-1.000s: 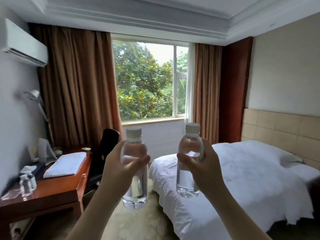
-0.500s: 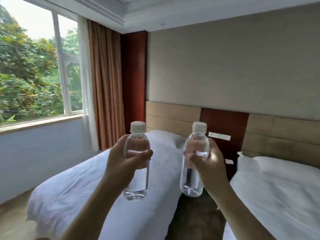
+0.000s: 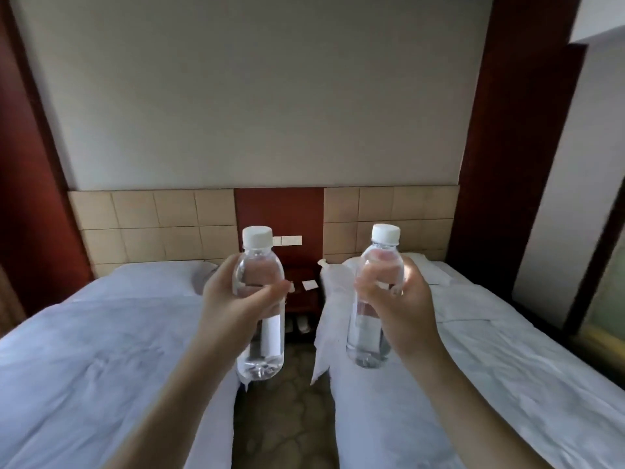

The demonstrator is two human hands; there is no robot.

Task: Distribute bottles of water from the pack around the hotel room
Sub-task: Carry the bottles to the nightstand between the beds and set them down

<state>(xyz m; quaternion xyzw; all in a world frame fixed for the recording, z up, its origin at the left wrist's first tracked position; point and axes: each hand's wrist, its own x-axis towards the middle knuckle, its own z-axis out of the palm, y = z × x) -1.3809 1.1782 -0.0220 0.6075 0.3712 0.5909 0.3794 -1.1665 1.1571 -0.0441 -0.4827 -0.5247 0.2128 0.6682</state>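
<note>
I hold two clear water bottles with white caps upright in front of me. My left hand point(image 3: 233, 306) grips the left bottle point(image 3: 259, 258) around its middle. The right bottle point(image 3: 380, 255) is wrapped the same way by my right hand point(image 3: 402, 306). Both bottles hang in the air over the gap between two beds. Straight beyond them, between the headboards, stands a dark red nightstand point(image 3: 304, 289) with small white cards on top. The water pack is not in view.
A white-covered bed point(image 3: 101, 350) lies on the left and another point(image 3: 490, 367) on the right. A narrow carpeted aisle point(image 3: 284, 418) runs between them to the nightstand. White slippers point(image 3: 297, 324) sit under it. A glass partition point(image 3: 605, 299) stands at far right.
My view has swung right, from the window and desk to facing the headboards squarely. Both hands still hold their bottles upright at about the same height.
</note>
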